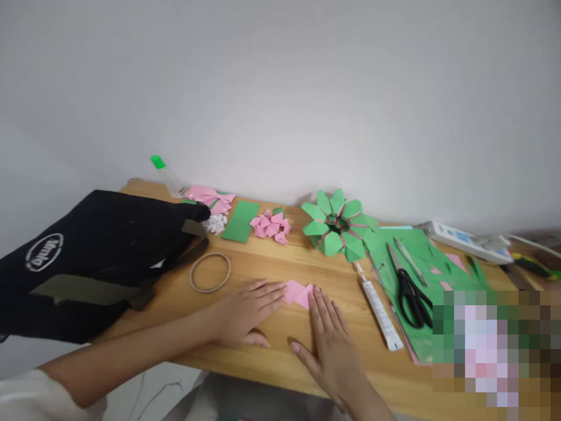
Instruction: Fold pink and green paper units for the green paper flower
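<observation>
A small folded pink paper piece (299, 293) lies flat on the wooden table (258, 272). My left hand (248, 310) rests palm down with its fingers stretched out, the fingertips at the paper's left edge. On the other side, my right hand (331, 339) is also flat, its index fingertip touching the right edge. Both thumbs are spread away from the fingers. Behind the paper sit a pile of folded pink pieces (270, 225) and a green paper sheet (241, 221). A ring of folded green and pink paper (335, 225) stands near the wall.
Left of my left hand are a tape-like ring (210, 272) and a black bag (100, 251). Rightward lie a glue tube (380, 313), black scissors (409, 292) and a green mat (427, 257). A power strip (464, 241) and a clear bottle (169, 177) stand farther back.
</observation>
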Motion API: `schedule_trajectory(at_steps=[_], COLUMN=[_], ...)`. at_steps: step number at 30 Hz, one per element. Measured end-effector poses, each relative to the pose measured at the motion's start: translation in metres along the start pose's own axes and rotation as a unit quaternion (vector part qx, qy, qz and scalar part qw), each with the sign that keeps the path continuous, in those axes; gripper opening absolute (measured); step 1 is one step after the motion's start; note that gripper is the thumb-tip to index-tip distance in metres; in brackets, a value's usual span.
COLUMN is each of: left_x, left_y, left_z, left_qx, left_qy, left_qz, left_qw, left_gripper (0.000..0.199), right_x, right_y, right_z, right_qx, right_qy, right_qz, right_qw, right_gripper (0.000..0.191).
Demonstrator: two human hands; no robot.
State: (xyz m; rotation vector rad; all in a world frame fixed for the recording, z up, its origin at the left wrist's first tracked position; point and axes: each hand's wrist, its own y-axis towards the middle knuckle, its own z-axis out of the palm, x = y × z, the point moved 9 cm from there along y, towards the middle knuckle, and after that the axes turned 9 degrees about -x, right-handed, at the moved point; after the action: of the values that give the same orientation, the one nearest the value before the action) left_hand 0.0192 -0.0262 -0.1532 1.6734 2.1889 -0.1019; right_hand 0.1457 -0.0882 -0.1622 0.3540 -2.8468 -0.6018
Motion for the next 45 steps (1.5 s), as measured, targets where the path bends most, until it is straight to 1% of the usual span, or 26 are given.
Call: schedule_trajectory(at_steps=[3,4,6,8,10,12,14,15,17,18,19,20,21,22,23,24,25,26,27,28,30,33,35,37,40,45], left_x=[-0.004,-0.002,0.009,0.027,0.044,0.057,0.063,0.062,0.053,0.045,0.036,0.025,0.014,0.004,-0.005,-0.012,-0.018,-0.022,-0.027,-0.03,-0.038,-0.053,-0.064,-0.072,-0.075,-0.07], left_y=[-0.012,-0.017,-0.03,-0.05,-0.068,-0.081,-0.082,-0.08,-0.072,-0.068,-0.063,-0.057,-0.052,-0.048,-0.044,-0.043,-0.041,-0.04,-0.04,-0.039,-0.038,-0.034,-0.03,-0.027,-0.026,-0.031], left_z=[-0.004,-0.009,-0.027,-0.051,-0.066,-0.074,-0.075,-0.075,-0.075,-0.076,-0.077,-0.077,-0.078,-0.078,-0.076,-0.075,-0.072,-0.069,-0.065,-0.062,-0.06,-0.06,-0.06,-0.061,-0.064,-0.059], left_qx=[-0.011,-0.025,-0.08,-0.151,-0.185,-0.202,-0.207,-0.211,-0.224,-0.23,-0.236,-0.234,-0.23,-0.233,-0.244,-0.252,-0.253,-0.248,-0.239,-0.229,-0.213,-0.181,-0.155,-0.149,-0.165,-0.169], left_qy=[0.033,0.044,0.064,0.08,0.088,0.076,0.034,0.005,-0.062,-0.103,-0.142,-0.182,-0.218,-0.27,-0.347,-0.399,-0.444,-0.475,-0.487,-0.49,-0.476,-0.425,-0.389,-0.362,-0.353,-0.382], left_qz=[-0.035,-0.061,-0.15,-0.266,-0.351,-0.411,-0.433,-0.438,-0.435,-0.428,-0.419,-0.406,-0.39,-0.373,-0.357,-0.347,-0.339,-0.335,-0.333,-0.331,-0.318,-0.286,-0.259,-0.239,-0.235,-0.274], left_qw=[0.999,0.997,0.983,0.949,0.914,0.886,0.877,0.874,0.87,0.868,0.865,0.865,0.865,0.857,0.833,0.811,0.79,0.775,0.771,0.773,0.792,0.84,0.87,0.889,0.891,0.866], left_gripper=[0.07,0.065,0.05,0.038,0.037,0.03,0.023,0.022,0.019,0.018,0.019,0.02,0.021,0.021,0.017,0.013,0.011,0.009,0.009,0.011,0.02,0.033,0.033,0.03,0.026,0.023], right_x=[0.001,0.003,0.008,0.015,0.022,0.025,0.024,0.024,0.03,0.035,0.039,0.041,0.043,0.044,0.045,0.046,0.046,0.046,0.045,0.043,0.039,0.037,0.037,0.036,0.032,0.018], right_y=[0.0,-0.001,-0.005,-0.007,-0.005,0.004,0.017,0.024,0.039,0.046,0.051,0.055,0.059,0.061,0.063,0.062,0.061,0.058,0.054,0.05,0.041,0.028,0.021,0.016,0.009,0.001], right_z=[-0.001,-0.001,-0.005,-0.011,-0.016,-0.022,-0.031,-0.033,-0.037,-0.038,-0.038,-0.042,-0.047,-0.053,-0.061,-0.07,-0.076,-0.08,-0.083,-0.085,-0.085,-0.085,-0.086,-0.087,-0.086,-0.079], right_qx=[-0.025,-0.034,-0.066,-0.094,-0.091,-0.075,-0.076,-0.068,-0.049,-0.035,-0.022,-0.031,-0.049,-0.069,-0.103,-0.141,-0.161,-0.178,-0.187,-0.188,-0.181,-0.166,-0.167,-0.168,-0.169,-0.16], right_qy=[-0.01,-0.014,-0.03,-0.051,-0.049,-0.022,0.032,0.075,0.187,0.242,0.29,0.321,0.324,0.295,0.259,0.232,0.22,0.221,0.23,0.243,0.261,0.265,0.268,0.276,0.303,0.349], right_qz=[0.011,0.021,0.049,0.078,0.098,0.113,0.129,0.138,0.13,0.129,0.134,0.14,0.139,0.135,0.126,0.109,0.096,0.086,0.08,0.081,0.093,0.118,0.132,0.149,0.193,0.285], right_qw=[1.0,0.999,0.996,0.991,0.99,0.991,0.988,0.985,0.973,0.961,0.947,0.936,0.935,0.943,0.952,0.956,0.957,0.955,0.952,0.948,0.944,0.942,0.94,0.934,0.918,0.878], right_gripper=[0.085,0.083,0.078,0.075,0.071,0.062,0.05,0.044,0.03,0.029,0.036,0.046,0.054,0.056,0.048,0.037,0.033,0.031,0.029,0.027,0.021,0.019,0.019,0.02,0.021,0.019])
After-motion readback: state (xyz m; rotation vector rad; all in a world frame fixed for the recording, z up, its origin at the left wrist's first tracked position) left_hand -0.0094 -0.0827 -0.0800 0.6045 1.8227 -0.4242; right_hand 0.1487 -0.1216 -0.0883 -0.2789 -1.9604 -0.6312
